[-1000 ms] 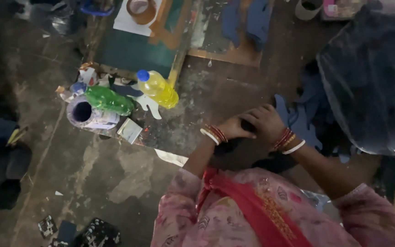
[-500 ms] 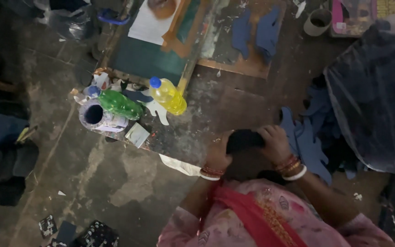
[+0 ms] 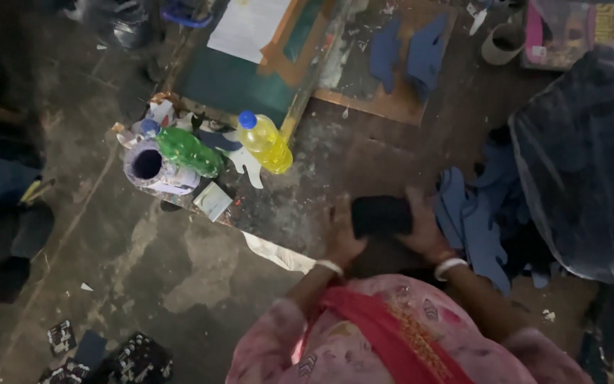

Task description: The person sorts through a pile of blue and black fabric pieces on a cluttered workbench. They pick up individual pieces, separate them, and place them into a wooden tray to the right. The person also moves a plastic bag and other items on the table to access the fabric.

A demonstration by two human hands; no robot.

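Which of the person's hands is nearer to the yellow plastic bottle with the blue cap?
Left. The left hand grips the dark block just below-right of the yellow plastic bottle; the right hand holds the block's far side.

Black block, yellow bottle, green bottle, blue cutouts

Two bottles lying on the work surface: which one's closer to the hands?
The yellow bottle with the blue cap. The green bottle lies farther left, beside the open-topped pale container.
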